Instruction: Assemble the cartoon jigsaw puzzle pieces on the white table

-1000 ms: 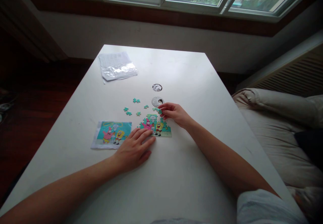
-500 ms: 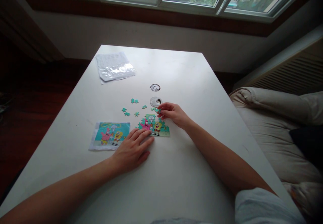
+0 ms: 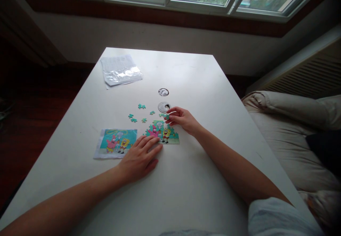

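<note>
A partly built cartoon jigsaw puzzle (image 3: 163,133) lies on the white table (image 3: 186,179). My left hand (image 3: 140,158) rests flat beside its lower left corner, fingers stretched out and touching its edge. My right hand (image 3: 182,119) pinches a small teal puzzle piece (image 3: 166,116) just above the puzzle's top right edge. Several loose teal pieces (image 3: 138,113) are scattered behind the puzzle. A printed reference picture (image 3: 116,143) of the same cartoon lies to the left of the puzzle.
A round grommet cover (image 3: 164,106) and an open cable hole (image 3: 163,92) sit behind the pieces. A clear plastic bag on paper (image 3: 120,71) lies at the far left. A cushioned seat (image 3: 293,122) runs along the table's right side, windows behind.
The right hand has shifted slightly left and up with its piece near the puzzle's top edge. The left hand stays in place.
</note>
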A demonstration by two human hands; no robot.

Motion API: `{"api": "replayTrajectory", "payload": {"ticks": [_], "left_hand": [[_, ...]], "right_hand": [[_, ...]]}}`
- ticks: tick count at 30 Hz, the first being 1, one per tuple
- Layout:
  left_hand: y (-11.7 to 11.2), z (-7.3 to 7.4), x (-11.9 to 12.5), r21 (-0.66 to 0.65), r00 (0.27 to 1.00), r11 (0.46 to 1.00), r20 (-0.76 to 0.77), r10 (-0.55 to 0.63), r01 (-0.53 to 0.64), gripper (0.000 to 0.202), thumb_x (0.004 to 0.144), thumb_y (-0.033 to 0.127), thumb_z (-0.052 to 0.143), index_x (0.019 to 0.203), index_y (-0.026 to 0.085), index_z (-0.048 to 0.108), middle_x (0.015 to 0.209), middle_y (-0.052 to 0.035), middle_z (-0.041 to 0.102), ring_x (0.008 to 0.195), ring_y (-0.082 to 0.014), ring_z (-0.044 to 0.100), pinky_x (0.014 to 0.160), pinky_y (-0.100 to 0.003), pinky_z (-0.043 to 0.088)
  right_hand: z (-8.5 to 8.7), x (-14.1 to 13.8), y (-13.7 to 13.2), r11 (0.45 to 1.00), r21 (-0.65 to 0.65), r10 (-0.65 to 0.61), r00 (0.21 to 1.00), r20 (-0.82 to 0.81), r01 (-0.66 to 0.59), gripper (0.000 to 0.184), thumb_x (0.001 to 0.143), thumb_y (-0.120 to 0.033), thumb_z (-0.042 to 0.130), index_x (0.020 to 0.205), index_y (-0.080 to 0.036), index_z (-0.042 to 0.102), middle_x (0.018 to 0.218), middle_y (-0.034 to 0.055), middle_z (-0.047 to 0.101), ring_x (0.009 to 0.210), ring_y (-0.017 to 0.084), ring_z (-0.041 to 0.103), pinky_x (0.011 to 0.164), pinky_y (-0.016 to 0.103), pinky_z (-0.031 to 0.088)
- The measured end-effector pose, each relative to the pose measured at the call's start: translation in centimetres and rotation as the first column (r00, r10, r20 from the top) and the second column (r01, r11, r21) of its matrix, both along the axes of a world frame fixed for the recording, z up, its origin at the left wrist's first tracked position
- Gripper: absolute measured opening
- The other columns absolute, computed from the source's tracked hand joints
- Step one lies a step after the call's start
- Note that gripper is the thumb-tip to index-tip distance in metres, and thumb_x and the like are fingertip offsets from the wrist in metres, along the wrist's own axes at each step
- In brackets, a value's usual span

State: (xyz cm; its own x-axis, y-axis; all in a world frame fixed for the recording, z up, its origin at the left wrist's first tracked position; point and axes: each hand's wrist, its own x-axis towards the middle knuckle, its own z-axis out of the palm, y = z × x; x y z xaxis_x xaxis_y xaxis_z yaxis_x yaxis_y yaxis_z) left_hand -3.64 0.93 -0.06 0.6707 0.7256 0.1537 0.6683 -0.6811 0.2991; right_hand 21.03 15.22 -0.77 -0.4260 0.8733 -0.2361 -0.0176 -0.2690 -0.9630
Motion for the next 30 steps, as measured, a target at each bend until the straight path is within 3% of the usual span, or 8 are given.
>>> {"api": "replayTrajectory", "payload": {"ticks": [5,9,11,15,20,30], "left_hand": [[-0.1,0.0,0.0,0.003,1.000,1.000,-0.007,0.016,-0.016,0.042,0.098,0.033,0.052,0.138,0.020,0.057,0.150,-0.0142,0.050,0.137,-0.0324,0.045,0.118,-0.056,0.035],[-0.3,0.0,0.1,0.015,0.999,0.999,-0.012,0.036,-0.036,0.043,0.098,0.033,0.053,0.139,0.020,0.056,0.149,-0.0147,0.050,0.136,-0.0333,0.045,0.117,-0.057,0.035],[-0.4,0.0,0.1,0.024,0.999,0.999,-0.020,0.039,-0.039,0.043,0.098,0.032,0.052,0.138,0.019,0.057,0.148,-0.0148,0.051,0.136,-0.0336,0.045,0.117,-0.057,0.035],[-0.5,0.0,0.0,0.040,0.998,0.998,-0.022,0.051,-0.050,0.039,0.098,0.028,0.053,0.135,0.018,0.059,0.145,-0.0136,0.054,0.131,-0.0328,0.048,0.113,-0.056,0.038],[-0.6,0.2,0.0,0.066,0.998,0.996,0.025,0.058,-0.059,0.031,0.097,0.025,0.054,0.126,0.020,0.063,0.135,-0.0113,0.061,0.122,-0.0298,0.053,0.106,-0.050,0.044],[-0.4,0.4,0.0,0.051,0.996,0.998,0.073,0.042,-0.046,0.027,0.097,0.024,0.053,0.121,0.019,0.063,0.117,-0.0098,0.066,0.109,-0.0262,0.057,0.103,-0.047,0.045]], "right_hand": [[-0.3,0.1,0.2,0.998,0.052,-0.040,0.999,0.022,0.039,0.036,0.074,-0.039,0.081,0.101,-0.020,0.068,0.094,0.0055,0.077,0.082,0.019,0.074,0.069,0.029,0.057],[0.0,0.6,0.4,0.971,0.221,-0.128,0.981,0.142,0.095,0.028,0.079,-0.037,0.073,0.101,-0.020,0.071,0.088,0.0034,0.074,0.075,0.017,0.069,0.065,0.028,0.051],[0.3,0.9,0.5,0.937,0.345,-0.152,0.952,0.265,0.054,0.025,0.082,-0.035,0.067,0.102,-0.021,0.074,0.084,0.0027,0.073,0.073,0.016,0.065,0.066,0.029,0.049],[0.7,1.6,0.5,0.854,0.498,-0.140,0.853,0.503,-0.153,0.023,0.087,-0.031,0.060,0.100,-0.022,0.077,0.085,0.0024,0.072,0.070,0.014,0.059,0.070,0.029,0.046],[0.9,1.7,0.1,0.820,0.510,-0.118,0.795,0.595,-0.260,0.023,0.087,-0.027,0.061,0.107,-0.024,0.072,0.081,-0.0010,0.070,0.066,0.012,0.054,0.067,0.026,0.042],[2.1,2.0,-0.4,0.769,0.436,0.014,0.694,0.720,-0.467,0.012,0.085,-0.019,0.059,0.091,-0.022,0.069,0.076,-0.0013,0.066,0.068,0.012,0.056,0.065,0.024,0.037]]}}
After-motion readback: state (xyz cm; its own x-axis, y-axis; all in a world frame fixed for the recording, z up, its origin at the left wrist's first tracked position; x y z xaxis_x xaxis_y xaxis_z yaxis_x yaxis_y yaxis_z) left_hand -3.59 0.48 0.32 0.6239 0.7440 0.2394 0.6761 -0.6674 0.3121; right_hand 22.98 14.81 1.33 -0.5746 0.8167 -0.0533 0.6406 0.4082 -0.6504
